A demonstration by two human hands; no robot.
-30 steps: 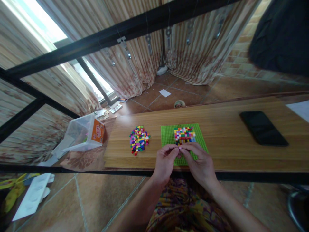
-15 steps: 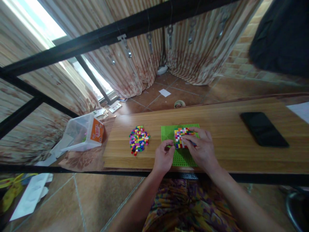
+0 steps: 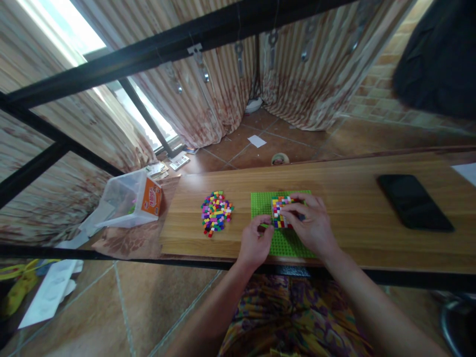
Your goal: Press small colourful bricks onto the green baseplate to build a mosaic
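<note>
A green studded baseplate (image 3: 284, 245) lies on the wooden board, with a block of multicoloured toy bricks (image 3: 277, 210) set in tight rows on it. My right hand (image 3: 310, 220) reaches over the block from the right, its fingers bent and closed on the bricks, covering the block's right part. At the block's lower left corner is my left hand (image 3: 257, 240), thumb and forefinger curled together. Whatever it may pinch is too small to make out. Left of the plate lies a loose pile of small bricks (image 3: 216, 213) in many colours.
The wooden board (image 3: 353, 198) carries a black phone (image 3: 414, 202) at the right, near a sheet of paper (image 3: 466, 172). A clear plastic tub (image 3: 124, 198) with an orange label lies on its side at the left. A black metal bar (image 3: 148, 62) crosses beyond the board.
The view has shifted slightly. My hands stay at the brick block; the left thumb and forefinger have moved a little along its left edge. The loose pile looks the same.
</note>
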